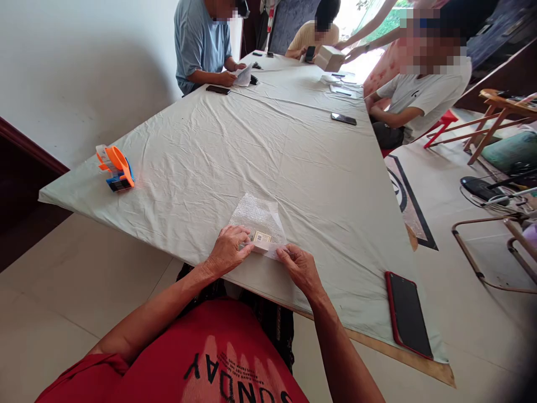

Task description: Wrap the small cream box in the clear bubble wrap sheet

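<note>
A small pale box (262,237) with a printed label lies on a sheet of bubble wrap (257,211) at the near edge of the table. The wrap's near edge is turned up along the front of the box. My left hand (230,247) is closed at the box's left end, thumb and forefinger against it, other fingers curled over the wrap. On the other side, my right hand (300,267) pinches the wrap's near right corner between thumb and fingers. Part of the wrap is hidden under my hands.
An orange and blue tape dispenser (116,168) stands at the left on the cloth-covered table (201,162). A red-cased phone (408,313) lies by the right edge. Farther off are other phones, papers (243,76) and a carton (329,58) at a co-worker's hands. Several people are around the table.
</note>
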A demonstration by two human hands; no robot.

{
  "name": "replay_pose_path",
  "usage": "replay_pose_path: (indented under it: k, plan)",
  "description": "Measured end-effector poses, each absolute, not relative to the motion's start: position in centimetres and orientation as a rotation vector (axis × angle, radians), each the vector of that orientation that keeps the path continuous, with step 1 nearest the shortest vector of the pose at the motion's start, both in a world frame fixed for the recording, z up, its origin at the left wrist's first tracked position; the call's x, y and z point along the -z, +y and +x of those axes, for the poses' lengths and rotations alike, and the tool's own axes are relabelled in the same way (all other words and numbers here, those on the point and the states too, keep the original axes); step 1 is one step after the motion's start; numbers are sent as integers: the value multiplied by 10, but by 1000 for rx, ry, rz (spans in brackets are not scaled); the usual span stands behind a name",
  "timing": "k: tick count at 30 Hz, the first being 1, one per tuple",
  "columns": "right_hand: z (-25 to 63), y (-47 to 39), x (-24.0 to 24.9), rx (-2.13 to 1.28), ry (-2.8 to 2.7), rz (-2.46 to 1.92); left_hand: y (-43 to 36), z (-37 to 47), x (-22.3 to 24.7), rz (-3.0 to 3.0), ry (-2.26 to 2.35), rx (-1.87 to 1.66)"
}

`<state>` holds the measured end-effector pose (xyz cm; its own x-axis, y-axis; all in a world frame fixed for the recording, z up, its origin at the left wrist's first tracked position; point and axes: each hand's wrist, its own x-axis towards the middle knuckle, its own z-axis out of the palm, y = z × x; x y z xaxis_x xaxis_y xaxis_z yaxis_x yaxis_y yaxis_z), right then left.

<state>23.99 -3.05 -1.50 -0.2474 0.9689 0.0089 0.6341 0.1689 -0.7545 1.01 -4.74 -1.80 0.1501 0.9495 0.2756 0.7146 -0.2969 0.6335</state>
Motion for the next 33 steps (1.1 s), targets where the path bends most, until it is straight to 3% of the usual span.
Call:
replay_pose_path:
  k: [11,21,30,33]
  plan:
    - [245,-16,-18,-1387,-1744,-1428,-63,8,18,2359,1452,-923]
    - [214,-7,-4,-754,-2432,-1363,-82,6,34,2430,1419,-882]
    - [212,-1,3,-791,-2357,-1337,-78,6,23,2349,1417,-843]
    - [223,-2,-1,-976,-2233,-1338,-71,7,19,2286,1438,-884]
